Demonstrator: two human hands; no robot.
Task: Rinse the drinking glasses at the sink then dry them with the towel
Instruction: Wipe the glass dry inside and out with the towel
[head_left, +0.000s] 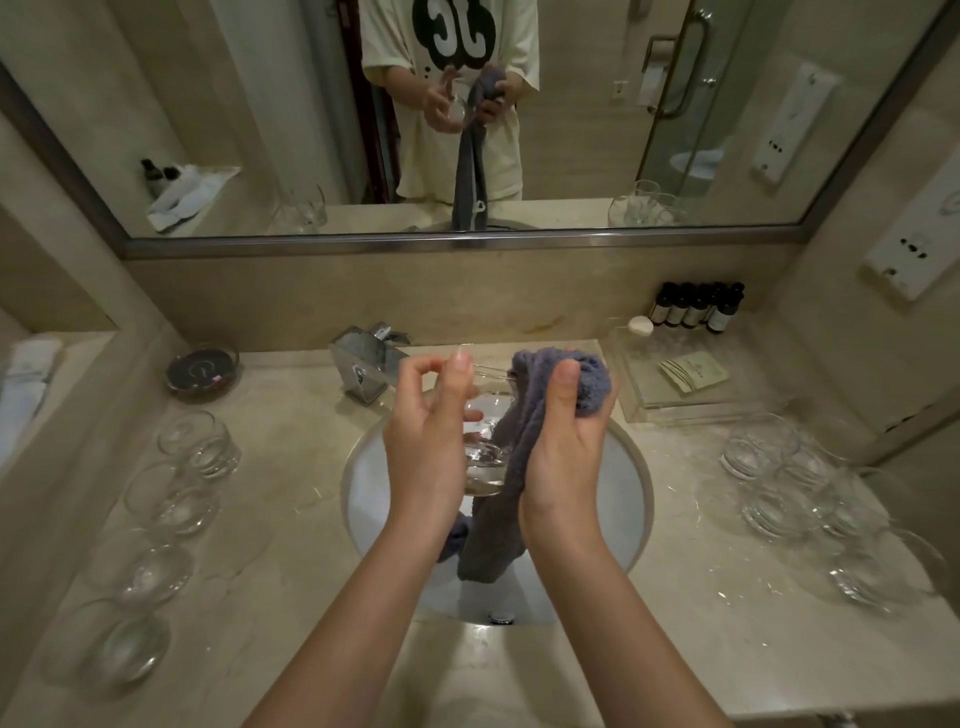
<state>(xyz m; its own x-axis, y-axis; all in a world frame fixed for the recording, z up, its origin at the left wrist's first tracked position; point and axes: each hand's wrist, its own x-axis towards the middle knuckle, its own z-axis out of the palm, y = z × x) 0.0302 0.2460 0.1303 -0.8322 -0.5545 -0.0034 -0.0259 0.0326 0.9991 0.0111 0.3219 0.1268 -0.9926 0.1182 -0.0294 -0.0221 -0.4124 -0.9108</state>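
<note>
Here, glass between fingers — towel beside.

Dim, warm, yellowish indoor light, soft and even; source not visible. Faint shadows under the forearms on the marble counter. Small glints on the chrome faucet and the glasses at right. Strong wide-angle bowing: mirror frame and walls curve toward the edges. Overall softness, corners smeared, fine detail muddy.
</note>
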